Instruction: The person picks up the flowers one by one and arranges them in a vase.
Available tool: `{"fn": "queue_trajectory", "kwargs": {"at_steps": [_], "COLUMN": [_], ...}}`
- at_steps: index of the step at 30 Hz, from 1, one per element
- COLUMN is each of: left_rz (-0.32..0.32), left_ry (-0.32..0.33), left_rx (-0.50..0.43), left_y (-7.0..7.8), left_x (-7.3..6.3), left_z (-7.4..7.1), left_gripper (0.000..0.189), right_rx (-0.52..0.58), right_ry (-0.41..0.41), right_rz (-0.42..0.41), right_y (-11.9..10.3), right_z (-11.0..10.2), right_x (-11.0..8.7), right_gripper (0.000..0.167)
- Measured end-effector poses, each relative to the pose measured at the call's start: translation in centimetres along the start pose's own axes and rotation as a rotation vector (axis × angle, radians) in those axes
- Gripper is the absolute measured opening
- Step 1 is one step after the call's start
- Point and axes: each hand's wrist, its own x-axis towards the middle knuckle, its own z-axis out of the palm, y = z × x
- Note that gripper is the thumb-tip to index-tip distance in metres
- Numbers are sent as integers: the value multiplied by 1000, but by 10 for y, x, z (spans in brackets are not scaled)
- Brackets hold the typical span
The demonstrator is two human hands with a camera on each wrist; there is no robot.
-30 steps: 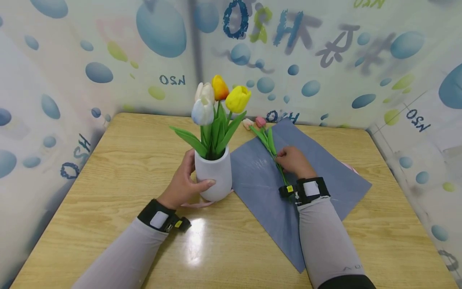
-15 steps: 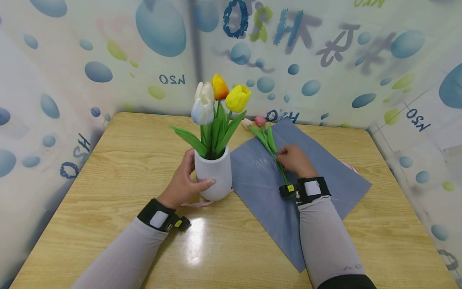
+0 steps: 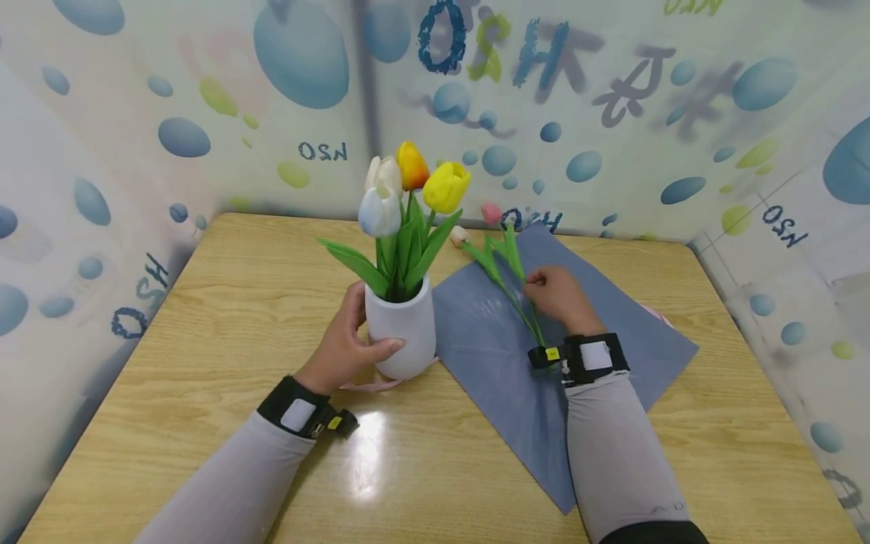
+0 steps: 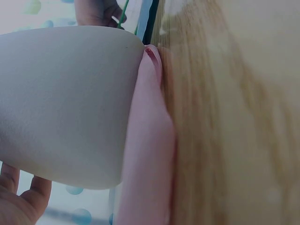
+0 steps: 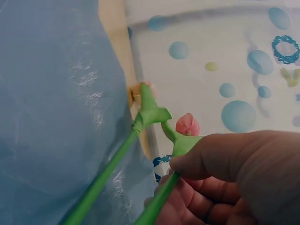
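My left hand [image 3: 347, 344] grips a white vase [image 3: 402, 340], thumb across its front. In it stand several tulips: an orange one [image 3: 411, 166], a yellow one [image 3: 446, 187], a white one [image 3: 384, 176] and a pale blue one [image 3: 380, 211], with green leaves. My right hand [image 3: 560, 298] pinches the green stem of a pink tulip [image 3: 492, 213] between thumb and fingers, just below the leaves. In the right wrist view, this pink tulip [image 5: 188, 124] points away past the thumb. A pale peach tulip [image 3: 459, 236] lies beside it, its stem over the blue-grey sheet [image 3: 476, 332].
A pink ribbon or cloth strip [image 4: 150, 140] lies on the wooden table [image 3: 272, 264] by the vase's base. Another pink bit [image 3: 658, 314] shows at the sheet's right edge. Patterned curtains [image 3: 578, 98] stand behind the table and at its sides.
My right hand has risen slightly, and the pink tulip has moved up and apart from the peach one, which has shifted slightly left. The left hand and vase stay put.
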Motion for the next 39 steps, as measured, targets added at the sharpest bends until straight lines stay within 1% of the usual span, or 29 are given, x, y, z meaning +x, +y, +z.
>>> {"fn": "queue_trajectory", "kwargs": {"at_steps": [2,5,10,13,18,23,27,30,32,37,39], "left_rz": [-1,-1,1,1,1,4,9,17,23,30,32], "left_ry": [2,4,2,4,5,3,6,10,12,14,14], "left_rx": [3,7,12,14,11,15,23,28,33,42,41], "left_y": [0,-1,-2,-2,-2,-3,-5,-5,-4,-3,-2], "left_x": [0,-1,-1,-1,-2,-2,-2,-1,-1,0,0], "left_z": [0,0,0,0,0,0,0,0,0,0,0], "left_gripper": [89,89,89,89,89,90,90,90,90,90,90], "right_rx": [18,80,225,288,380,487,594,706,788,987,1050], "right_ry": [9,17,28,24,26,62,88,91,86,58,46], "right_rz": [-1,9,33,29,-6,-68,-111,-140,-157,-193,-211], "right_y": [0,0,-2,-1,1,-2,-6,-9,-11,-14,-15], "right_z": [-2,-3,-6,-8,-12,-15,-16,-17,-18,-19,-20], "right_x": [-1,-3,-3,-3,-4,-5,-6,-8,-9,-11,-12], "right_gripper": [33,33,33,34,34,34,33,34,30,10,5]}}
